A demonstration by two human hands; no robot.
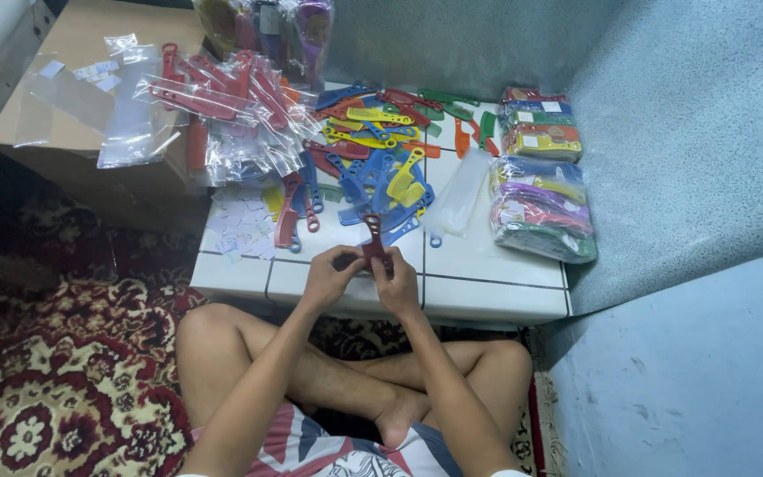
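1. we sit cross-legged at the near edge of the low white tiled table (487, 296), both hands raised just over that edge.
2. our left hand (328, 278) and right hand (397, 281) pinch a dark red plastic comb (373, 237) between them; the fingers are curled shut around its lower end, its handle loop pointing far.
3. to do this well, we judge the comb should stay upright and centred, thumbs low on it, so nothing flexes or slips.
4. the loose pile of coloured combs (373, 159) lies just beyond the hands, mid-table; best not to nudge it with our knuckles.
5. bagged combs (222, 102) sit far left, bundled packs (540, 208) on the right.
6. clear empty bags (130, 124) lie on the cardboard box (81, 35) far left, a reach away.
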